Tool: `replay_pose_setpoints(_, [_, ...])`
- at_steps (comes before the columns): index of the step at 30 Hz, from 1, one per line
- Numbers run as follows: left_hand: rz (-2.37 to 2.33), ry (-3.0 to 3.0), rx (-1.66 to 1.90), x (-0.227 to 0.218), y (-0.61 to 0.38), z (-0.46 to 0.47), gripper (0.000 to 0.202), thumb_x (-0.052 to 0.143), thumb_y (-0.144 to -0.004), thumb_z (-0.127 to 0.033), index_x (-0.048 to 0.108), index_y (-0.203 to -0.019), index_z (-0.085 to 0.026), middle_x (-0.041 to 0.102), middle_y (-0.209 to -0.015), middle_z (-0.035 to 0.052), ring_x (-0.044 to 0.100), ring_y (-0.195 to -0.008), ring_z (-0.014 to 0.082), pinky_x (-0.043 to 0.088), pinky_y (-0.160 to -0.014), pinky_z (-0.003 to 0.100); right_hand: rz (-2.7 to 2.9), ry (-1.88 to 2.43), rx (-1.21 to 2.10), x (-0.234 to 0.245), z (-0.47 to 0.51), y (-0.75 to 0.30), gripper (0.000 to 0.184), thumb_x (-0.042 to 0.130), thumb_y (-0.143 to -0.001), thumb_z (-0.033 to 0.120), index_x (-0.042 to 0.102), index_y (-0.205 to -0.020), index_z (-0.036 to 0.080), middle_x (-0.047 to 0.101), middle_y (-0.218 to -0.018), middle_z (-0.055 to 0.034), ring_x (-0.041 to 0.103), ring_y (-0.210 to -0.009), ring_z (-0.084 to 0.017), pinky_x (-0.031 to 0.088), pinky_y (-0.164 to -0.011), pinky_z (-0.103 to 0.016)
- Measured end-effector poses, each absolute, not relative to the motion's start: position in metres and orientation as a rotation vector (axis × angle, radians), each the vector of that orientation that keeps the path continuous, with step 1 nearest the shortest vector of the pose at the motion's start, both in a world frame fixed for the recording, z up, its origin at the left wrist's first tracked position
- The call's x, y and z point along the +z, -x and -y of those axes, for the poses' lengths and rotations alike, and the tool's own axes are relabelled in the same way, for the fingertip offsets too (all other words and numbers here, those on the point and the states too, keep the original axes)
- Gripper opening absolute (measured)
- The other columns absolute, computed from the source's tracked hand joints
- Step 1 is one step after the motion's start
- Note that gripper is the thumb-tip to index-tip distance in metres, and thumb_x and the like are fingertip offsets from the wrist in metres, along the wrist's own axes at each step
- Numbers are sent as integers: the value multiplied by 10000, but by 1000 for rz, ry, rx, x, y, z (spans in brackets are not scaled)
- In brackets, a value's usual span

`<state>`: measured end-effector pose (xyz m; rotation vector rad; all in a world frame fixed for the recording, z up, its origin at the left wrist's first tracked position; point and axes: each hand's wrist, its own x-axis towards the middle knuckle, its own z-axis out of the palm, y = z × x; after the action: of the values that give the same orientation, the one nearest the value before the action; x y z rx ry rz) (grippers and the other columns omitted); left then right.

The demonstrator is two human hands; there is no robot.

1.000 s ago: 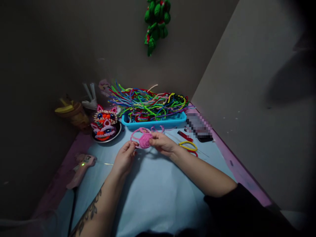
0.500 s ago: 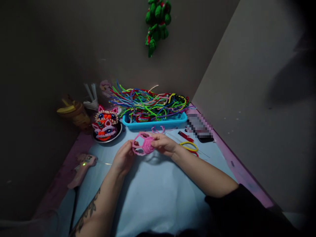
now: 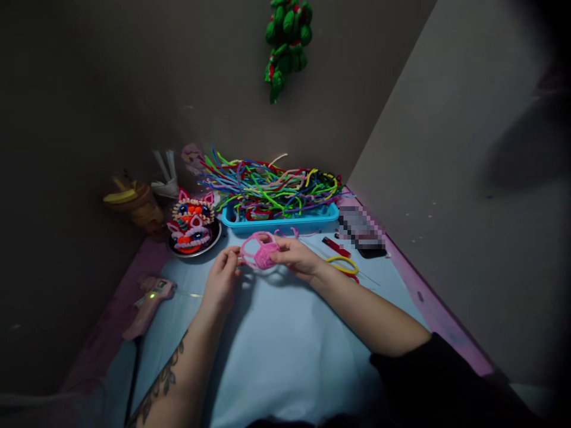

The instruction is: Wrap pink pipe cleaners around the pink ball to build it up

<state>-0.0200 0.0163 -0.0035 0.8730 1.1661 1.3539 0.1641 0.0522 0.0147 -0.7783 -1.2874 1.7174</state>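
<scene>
A pink pipe-cleaner piece (image 3: 260, 252), a fuzzy ball with loops around it, is held just above the light blue table cover (image 3: 276, 351). My left hand (image 3: 222, 281) pinches its left loop with fingertips closed. My right hand (image 3: 298, 257) grips the ball from the right, fingers curled on it. Behind them stands a blue tray (image 3: 280, 223) heaped with several coloured pipe cleaners (image 3: 267, 184).
A plate with colourful cat-face pipe-cleaner figures (image 3: 191, 224) sits at the left, a pink glue gun (image 3: 149, 300) with a green light nearer. Yellow and red scissors (image 3: 341, 264), a red tool and a dark phone (image 3: 362, 230) lie right. A green ornament (image 3: 285, 41) hangs on the wall.
Both hands turned and worked the pink piece; its loops have shifted from a trailing strand at the left into a cage-like shape around the ball. Hands stayed in about the same spot.
</scene>
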Motion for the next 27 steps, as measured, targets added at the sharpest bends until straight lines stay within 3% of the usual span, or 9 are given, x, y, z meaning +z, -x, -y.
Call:
replay_pose_setpoints(3, [-1302,-987,1447,-1,19,-14,372,662,-747,-471,613,-999,-202,627,-913,43,584,-733,130,418,-579,219,1337,916,1518,10,-55,-162,402,810,-531,524,727,-712,175,549,-1223,-113,389,-1270,-297,237,-1084,-460])
replay_pose_setpoints(8, [-1088,-1035,1398,5,9,-7,565,760,-661,-328,547,-1171,-213,644,-1110,98,634,-892,178,488,-723,278,1494,918,1445,7,-54,-160,432,717,-633,595,701,-692,167,572,-1168,-94,416,-1261,-273,263,-1070,-395])
replay_pose_setpoints(12, [-1010,-927,1346,4,5,-7,688,801,-612,-271,497,-1222,-180,690,-930,62,650,-799,158,489,-763,291,1589,902,1445,6,-49,-155,515,623,-681,673,667,-713,160,593,-1116,-92,493,-1169,-264,328,-1011,-378])
replay_pose_setpoints(16, [-1020,-761,1376,4,9,-9,715,816,-587,-248,495,-1221,-170,666,-753,-6,607,-623,99,456,-635,218,1462,955,1331,2,-49,-154,508,493,-790,669,647,-901,198,605,-1108,-81,482,-1195,-237,320,-1024,-394])
replay_pose_setpoints(21, [-991,-674,1370,7,13,-10,693,803,-607,-258,497,-1223,-176,669,-784,18,598,-590,99,431,-565,205,1597,983,1231,1,-52,-160,344,615,-780,524,684,-921,218,483,-1297,-107,408,-1278,-258,335,-1008,-429])
replay_pose_setpoints(27, [-921,-586,1332,8,13,-8,666,806,-615,-226,506,-1208,-178,681,-806,24,617,-620,101,476,-631,226,1649,944,1237,6,-48,-159,300,653,-757,505,661,-773,205,505,-1247,-96,416,-1279,-249,291,-1055,-444])
